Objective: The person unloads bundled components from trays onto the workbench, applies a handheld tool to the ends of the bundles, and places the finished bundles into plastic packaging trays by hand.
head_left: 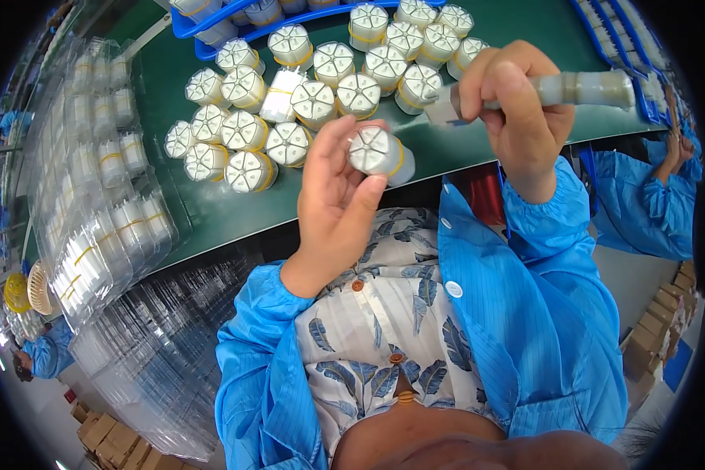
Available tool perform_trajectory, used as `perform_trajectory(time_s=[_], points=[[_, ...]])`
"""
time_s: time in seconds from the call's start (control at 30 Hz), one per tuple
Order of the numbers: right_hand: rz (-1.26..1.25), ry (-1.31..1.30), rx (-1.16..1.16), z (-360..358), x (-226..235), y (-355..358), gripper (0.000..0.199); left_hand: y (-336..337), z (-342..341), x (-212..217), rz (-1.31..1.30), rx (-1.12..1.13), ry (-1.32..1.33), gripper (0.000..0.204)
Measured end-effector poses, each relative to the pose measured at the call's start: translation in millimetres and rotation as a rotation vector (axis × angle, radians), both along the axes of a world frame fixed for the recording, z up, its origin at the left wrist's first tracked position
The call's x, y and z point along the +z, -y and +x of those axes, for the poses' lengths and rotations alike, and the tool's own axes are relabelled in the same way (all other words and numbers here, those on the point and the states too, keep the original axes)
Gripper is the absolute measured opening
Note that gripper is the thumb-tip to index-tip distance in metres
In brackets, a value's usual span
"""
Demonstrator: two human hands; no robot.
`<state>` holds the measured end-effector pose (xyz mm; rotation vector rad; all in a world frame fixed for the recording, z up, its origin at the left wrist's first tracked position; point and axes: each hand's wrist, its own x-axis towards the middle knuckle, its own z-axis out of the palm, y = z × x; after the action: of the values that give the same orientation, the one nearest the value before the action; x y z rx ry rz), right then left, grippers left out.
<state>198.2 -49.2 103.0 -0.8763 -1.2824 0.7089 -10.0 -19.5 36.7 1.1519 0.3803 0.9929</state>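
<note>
A blue work coat (540, 313) hangs open over a leaf-patterned shirt (384, 313) closest in. Above it, the left hand (337, 196) is curled around a white cylindrical bundle of parts bound with a yellow band (380, 153), thumb and fingertips pinching its sides, its segmented end face turned up. It is held just over the near edge of the green tabletop (211, 211). The right hand (517, 102) is closed in a fist around a pale grey tube-shaped tool (580, 88), its blunt tip just beside the bundle. Beyond, many like bundles (290, 102) stand clustered on the tabletop. Clear plastic trays (102, 196) lie left; a blue crate (211, 27) sits farthest.
</note>
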Motion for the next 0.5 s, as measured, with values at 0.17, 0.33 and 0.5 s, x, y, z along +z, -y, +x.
perform_trajectory(time_s=[0.17, 0.33, 0.5], points=[[-0.198, 0.177, -0.058, -8, -25, 33, 0.012, 0, -6, 14, -0.300, -0.185, 0.180, 0.058], [-0.254, 0.233, -0.044, -23, -33, 51, 0.013, 2, -8, 16, -0.323, -0.210, 0.232, 0.056], [-0.265, 0.272, -0.039, -33, -32, 57, 0.026, 6, -10, 13, -0.365, -0.266, 0.362, 0.057]])
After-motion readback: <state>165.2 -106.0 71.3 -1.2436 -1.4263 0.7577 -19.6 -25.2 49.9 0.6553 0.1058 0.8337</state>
